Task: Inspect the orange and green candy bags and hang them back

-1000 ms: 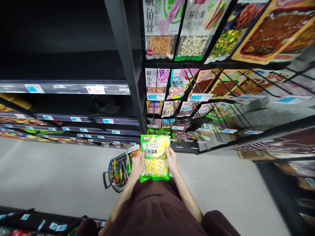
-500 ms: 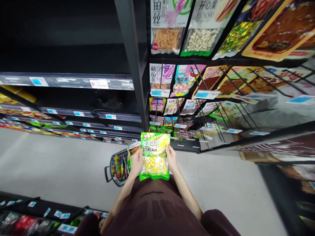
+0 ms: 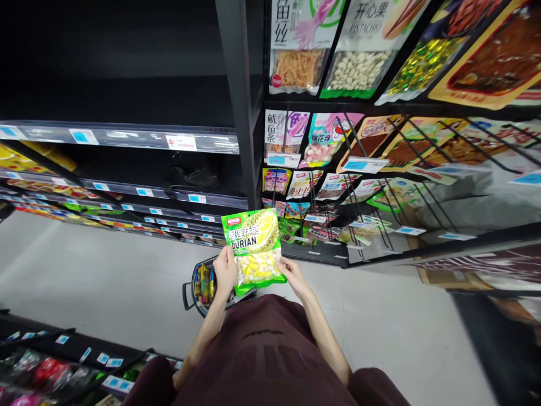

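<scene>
A green and yellow bag of durian candy (image 3: 256,245) is held out in front of my body, its printed front facing me and slightly tilted. Yellow and white candies show through the clear lower half. My left hand (image 3: 225,272) grips the bag's left edge with the thumb on the front. At the lower right edge, my right hand (image 3: 292,274) pinches the bag. Below and left of the bag is a dark shopping basket (image 3: 189,301), partly hidden by the bag and my left arm. Colourful snack packets (image 3: 204,283) lie in it.
Ahead, a rack with metal hooks carries bags such as squid strips (image 3: 296,70) and pistachios (image 3: 358,70). Dark shelves with price tags (image 3: 181,142) run along the left. Another product shelf (image 3: 46,361) stands at the lower left. Grey floor (image 3: 105,282) lies between.
The bag of durian candy has moved left and up and tilted, now covering more of the basket. My right hand has slid lower on its edge. The view has shifted slightly left.
</scene>
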`<state>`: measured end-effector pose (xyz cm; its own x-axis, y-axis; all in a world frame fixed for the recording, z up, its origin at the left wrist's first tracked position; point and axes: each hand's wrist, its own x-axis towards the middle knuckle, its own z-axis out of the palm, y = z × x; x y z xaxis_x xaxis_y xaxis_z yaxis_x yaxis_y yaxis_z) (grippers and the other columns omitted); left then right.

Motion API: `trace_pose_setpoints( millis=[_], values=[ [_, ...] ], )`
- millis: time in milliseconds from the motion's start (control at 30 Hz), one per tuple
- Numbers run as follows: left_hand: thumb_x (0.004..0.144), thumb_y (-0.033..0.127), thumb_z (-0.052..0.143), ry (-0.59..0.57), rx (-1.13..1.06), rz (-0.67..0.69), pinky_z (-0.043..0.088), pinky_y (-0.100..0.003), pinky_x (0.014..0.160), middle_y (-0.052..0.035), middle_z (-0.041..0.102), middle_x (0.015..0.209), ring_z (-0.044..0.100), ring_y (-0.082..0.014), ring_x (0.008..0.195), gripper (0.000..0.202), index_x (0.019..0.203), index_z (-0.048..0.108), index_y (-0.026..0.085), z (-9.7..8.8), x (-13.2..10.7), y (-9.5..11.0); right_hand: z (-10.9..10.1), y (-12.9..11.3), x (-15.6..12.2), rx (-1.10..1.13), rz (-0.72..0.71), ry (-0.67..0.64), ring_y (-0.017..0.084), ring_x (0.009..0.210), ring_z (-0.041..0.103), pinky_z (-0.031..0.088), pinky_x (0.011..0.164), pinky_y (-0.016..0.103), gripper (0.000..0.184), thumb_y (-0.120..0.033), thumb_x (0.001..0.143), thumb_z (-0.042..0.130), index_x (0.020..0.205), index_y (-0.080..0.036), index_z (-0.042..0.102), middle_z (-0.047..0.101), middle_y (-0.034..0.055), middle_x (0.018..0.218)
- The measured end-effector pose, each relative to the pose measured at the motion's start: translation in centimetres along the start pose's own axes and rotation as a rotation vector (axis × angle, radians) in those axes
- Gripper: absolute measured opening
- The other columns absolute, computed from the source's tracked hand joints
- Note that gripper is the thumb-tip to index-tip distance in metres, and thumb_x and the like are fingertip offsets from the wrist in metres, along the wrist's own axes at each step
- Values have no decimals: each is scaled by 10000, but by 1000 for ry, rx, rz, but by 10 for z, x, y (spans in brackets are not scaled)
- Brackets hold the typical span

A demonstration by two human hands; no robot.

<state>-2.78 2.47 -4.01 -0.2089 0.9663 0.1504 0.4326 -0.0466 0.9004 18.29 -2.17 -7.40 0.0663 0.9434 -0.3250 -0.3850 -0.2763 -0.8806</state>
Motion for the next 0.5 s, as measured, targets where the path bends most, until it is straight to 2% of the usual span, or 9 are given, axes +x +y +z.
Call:
trace_pose_setpoints(
  millis=[100,167,267,333,433,500],
  values=[
    [986,420,412,51,-34,-19,361,-244,608,5,539,668,493,-170,647,370,728,541,188,-4,6,6,0,2,-5,-48,87,-247,181,526,626,494,522,282,399,-491,694,796,853,-135,709,693,30,611],
    [981,439,419,77,-90,-39,363,-241,603,10,517,658,478,-168,639,380,709,515,192,-5,8,10,1,4,-7,-86,81,-333,190,522,643,501,538,291,376,-477,722,781,837,-125,713,705,51,590],
    [967,461,450,120,-230,-89,363,-233,578,22,490,654,453,-156,614,379,699,487,196,-3,6,16,4,5,-7,-98,9,-308,197,546,655,512,564,300,356,-473,756,752,677,-128,713,694,69,548],
    [959,466,474,128,-324,-118,367,-229,564,26,486,657,445,-149,602,371,708,488,194,0,2,20,5,6,-4,-77,-17,-256,195,528,645,515,553,305,354,-472,746,761,666,-129,721,702,77,564],
    [955,459,498,101,-398,-132,388,-223,574,23,503,677,460,-145,615,354,726,504,190,4,-7,24,6,10,-2,-2,-54,-142,199,558,654,544,557,320,331,-418,649,845,808,-144,749,748,82,722],
    [953,457,510,83,-392,-126,403,-220,592,19,512,685,482,-149,639,352,725,512,189,6,-12,22,8,15,-5,76,-90,-58,244,749,705,585,700,361,419,-367,582,892,926,-178,746,763,87,895]
  ],
)
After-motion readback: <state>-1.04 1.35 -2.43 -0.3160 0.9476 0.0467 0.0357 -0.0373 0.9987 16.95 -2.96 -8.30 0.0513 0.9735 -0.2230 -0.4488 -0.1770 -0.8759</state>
